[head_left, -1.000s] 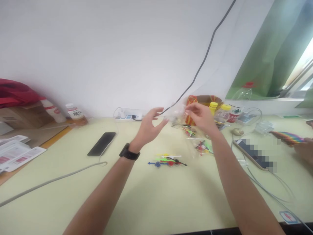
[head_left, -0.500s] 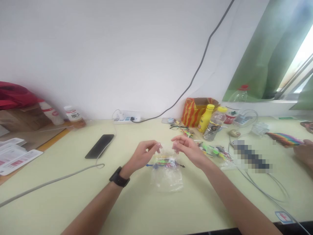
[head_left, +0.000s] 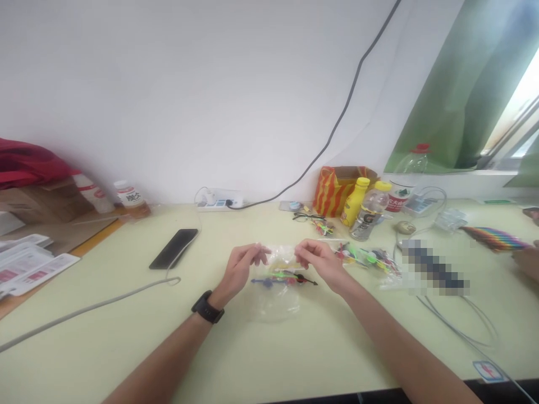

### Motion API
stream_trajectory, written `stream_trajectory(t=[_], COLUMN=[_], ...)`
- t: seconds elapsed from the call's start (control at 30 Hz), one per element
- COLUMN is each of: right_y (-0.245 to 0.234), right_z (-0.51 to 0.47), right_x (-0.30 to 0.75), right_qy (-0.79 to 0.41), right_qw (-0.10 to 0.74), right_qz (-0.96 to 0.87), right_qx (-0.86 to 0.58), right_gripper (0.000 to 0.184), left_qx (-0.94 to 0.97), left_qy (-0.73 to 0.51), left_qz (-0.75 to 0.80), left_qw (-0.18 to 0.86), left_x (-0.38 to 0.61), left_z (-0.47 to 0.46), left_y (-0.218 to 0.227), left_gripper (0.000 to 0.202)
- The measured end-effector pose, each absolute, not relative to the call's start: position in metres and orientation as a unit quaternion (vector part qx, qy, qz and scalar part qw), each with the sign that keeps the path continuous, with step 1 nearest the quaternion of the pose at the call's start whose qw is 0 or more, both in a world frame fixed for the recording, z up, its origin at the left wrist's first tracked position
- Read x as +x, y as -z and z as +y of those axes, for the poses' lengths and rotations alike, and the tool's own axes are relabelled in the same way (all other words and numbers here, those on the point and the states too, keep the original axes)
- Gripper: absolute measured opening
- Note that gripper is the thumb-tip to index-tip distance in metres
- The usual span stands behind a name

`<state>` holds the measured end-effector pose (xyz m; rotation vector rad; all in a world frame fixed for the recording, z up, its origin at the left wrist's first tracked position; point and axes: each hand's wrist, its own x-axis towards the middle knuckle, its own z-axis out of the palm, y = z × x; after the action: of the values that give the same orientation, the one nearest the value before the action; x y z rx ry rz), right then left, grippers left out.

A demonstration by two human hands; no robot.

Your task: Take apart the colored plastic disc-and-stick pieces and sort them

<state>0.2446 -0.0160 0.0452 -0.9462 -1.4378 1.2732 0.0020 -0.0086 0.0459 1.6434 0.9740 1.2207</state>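
A thin, clear plastic bag spreads between my hands above the pale tabletop. My left hand pinches its far left corner between thumb and fingers. At the far right corner, my right hand grips it with thumb and forefinger. Several small coloured plastic arrows lie at the bag: a blue arrow pokes out to the left and a black arrow to the right, with green, yellow and red ones between. Through the clear film I cannot tell which are inside and which underneath.
More coloured arrows in clear bags lie right of my right hand. Bottles, a striped paper bag and glasses stand behind. A phone with a cable lies left. Another person's hand is at the right edge.
My hands have lowered slightly and pulled the top of the bag wider. The film lies flatter and shifted a little left, so the arrows show more plainly.
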Motion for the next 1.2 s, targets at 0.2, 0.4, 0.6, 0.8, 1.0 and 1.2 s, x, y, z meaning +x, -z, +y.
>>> stream_trajectory(t=[0.2,0.4,0.6,0.8,1.0,1.2], right_y=[-0.047,-0.049,-0.054,-0.061,-0.062,-0.058], right_z=[-0.023,-0.031,-0.024,-0.022,-0.021,-0.013], right_x=[0.244,0.236,0.247,0.262,0.265,0.269], right_qy=[-0.574,-0.583,-0.571,-0.537,-0.541,-0.511], right_qw=[0.475,0.385,0.424,0.375,0.39,0.505], right_qz=[-0.562,-0.606,-0.602,-0.635,-0.629,-0.567], right_qx=[-0.359,-0.379,-0.363,-0.41,-0.399,-0.403], right_gripper=[0.039,0.047,0.041,0.042,0.04,0.034], left_qx=[0.604,0.52,0.474,0.549,0.595,0.565], left_qy=[-0.536,-0.599,-0.621,-0.5,-0.497,-0.551], left_qz=[0.383,0.363,0.325,0.36,0.399,0.404], left_qw=[0.448,0.488,0.533,0.565,0.49,0.463], left_x=[0.007,0.011,0.005,-0.003,-0.001,-0.004], left_z=[-0.01,-0.009,-0.008,-0.004,-0.005,-0.001], left_y=[-0.039,-0.045,-0.051,-0.053,-0.051,-0.047], left_gripper=[0.04,0.04,0.036,0.047,0.027,0.025])
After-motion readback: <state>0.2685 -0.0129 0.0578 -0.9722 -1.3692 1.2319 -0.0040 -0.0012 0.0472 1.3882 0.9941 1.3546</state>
